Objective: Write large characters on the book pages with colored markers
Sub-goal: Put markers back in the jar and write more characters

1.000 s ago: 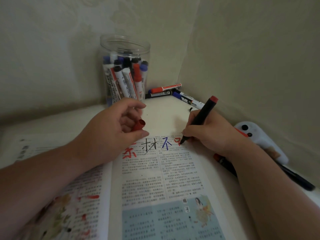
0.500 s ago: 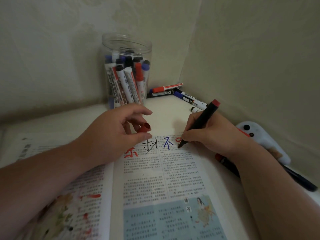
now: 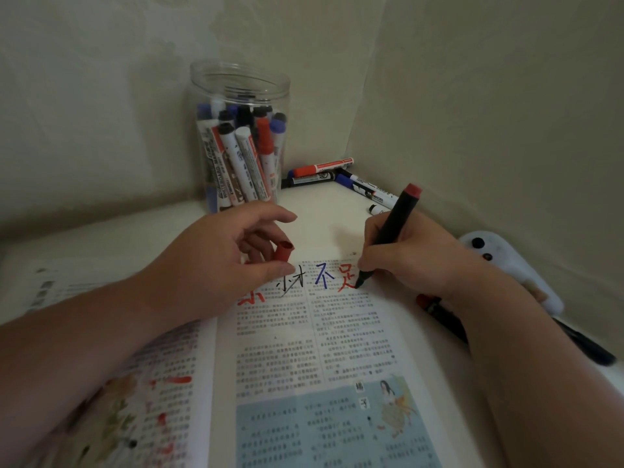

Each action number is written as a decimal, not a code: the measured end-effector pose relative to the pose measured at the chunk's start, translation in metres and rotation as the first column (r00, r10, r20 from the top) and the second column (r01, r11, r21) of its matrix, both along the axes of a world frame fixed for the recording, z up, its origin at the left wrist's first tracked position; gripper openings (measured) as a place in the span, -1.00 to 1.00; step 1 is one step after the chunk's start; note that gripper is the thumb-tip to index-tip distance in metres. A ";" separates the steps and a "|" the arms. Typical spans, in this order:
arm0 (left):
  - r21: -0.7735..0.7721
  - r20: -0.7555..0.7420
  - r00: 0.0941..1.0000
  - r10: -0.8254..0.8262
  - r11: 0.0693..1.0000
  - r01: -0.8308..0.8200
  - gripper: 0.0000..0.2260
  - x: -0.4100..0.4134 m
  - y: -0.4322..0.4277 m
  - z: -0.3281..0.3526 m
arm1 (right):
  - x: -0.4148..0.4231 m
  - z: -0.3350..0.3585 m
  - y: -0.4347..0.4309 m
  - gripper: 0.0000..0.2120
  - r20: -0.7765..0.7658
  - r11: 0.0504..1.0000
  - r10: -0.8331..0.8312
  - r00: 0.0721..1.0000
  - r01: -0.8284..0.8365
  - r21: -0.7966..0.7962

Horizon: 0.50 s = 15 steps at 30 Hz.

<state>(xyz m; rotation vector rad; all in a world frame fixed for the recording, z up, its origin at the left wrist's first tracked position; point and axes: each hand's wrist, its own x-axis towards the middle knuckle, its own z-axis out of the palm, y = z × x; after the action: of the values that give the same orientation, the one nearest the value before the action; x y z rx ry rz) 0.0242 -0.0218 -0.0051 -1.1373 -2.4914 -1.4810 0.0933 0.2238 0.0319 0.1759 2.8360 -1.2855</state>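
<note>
An open book (image 3: 304, 366) lies in front of me with printed text and pictures. Along the top of its right page run large hand-written characters in red, black, blue and red (image 3: 346, 280). My right hand (image 3: 405, 261) grips a black marker with a red end (image 3: 393, 231), its tip on the page at the last red character. My left hand (image 3: 216, 268) rests on the book's top edge and pinches the marker's red cap (image 3: 283, 253) between thumb and fingers, covering part of the first characters.
A clear plastic jar (image 3: 239, 136) full of markers stands in the wall corner. Several loose markers (image 3: 341, 175) lie behind the book. A white plush toy (image 3: 506, 268) and two more markers (image 3: 439, 315) lie to the right, partly under my right forearm.
The last red character has grown from a small box to a fuller character. My right hand moved the marker tip slightly down and right. My left hand stayed put with the cap.
</note>
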 end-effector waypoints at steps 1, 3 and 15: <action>0.005 0.001 1.000 -0.006 1.000 0.006 -0.51 0.000 0.000 -0.001 | -0.001 0.000 0.000 -0.86 0.005 1.000 -0.010 1.000 0.009 0.014; 0.007 0.006 1.000 -0.019 1.000 0.019 -0.49 0.000 0.001 -0.002 | -0.002 0.001 0.000 -0.81 0.012 0.998 -0.027 1.000 0.027 0.054; -0.157 0.015 0.996 -0.088 0.984 0.090 -0.40 0.008 0.000 0.011 | 0.007 0.001 -0.021 -0.89 -0.340 0.857 -0.079 0.937 -0.111 -0.503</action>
<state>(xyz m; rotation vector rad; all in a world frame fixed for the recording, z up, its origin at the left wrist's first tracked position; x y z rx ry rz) 0.0325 -0.0221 0.0056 -1.2850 -2.6365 -1.3299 0.1006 0.2023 0.0329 -0.1042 2.5900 -2.2098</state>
